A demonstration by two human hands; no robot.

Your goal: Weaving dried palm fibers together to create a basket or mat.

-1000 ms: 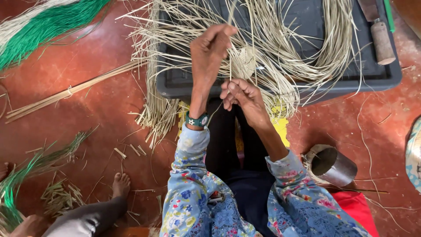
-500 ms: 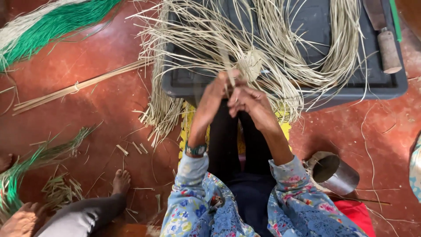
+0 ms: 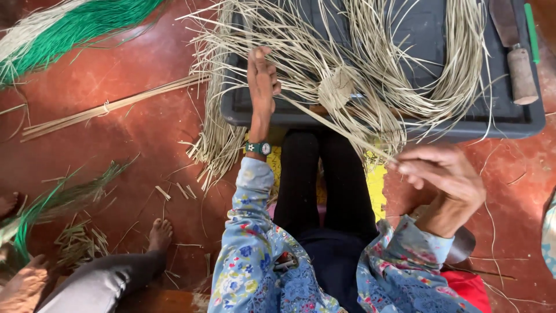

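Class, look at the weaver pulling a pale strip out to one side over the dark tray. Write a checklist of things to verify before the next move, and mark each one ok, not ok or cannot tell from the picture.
1. Right hand pinches the end of the pale strip: ok.
2. Strip runs straight and taut from the woven knot to the fingers: ok.
3. Left hand rests on the strands at the dark tray edge: ok.
4. Strip free of the loose strands it crosses: cannot tell.
5. Knife lies on the tray, away from both hands: ok.
6. Another person's foot is apart from the work: ok.
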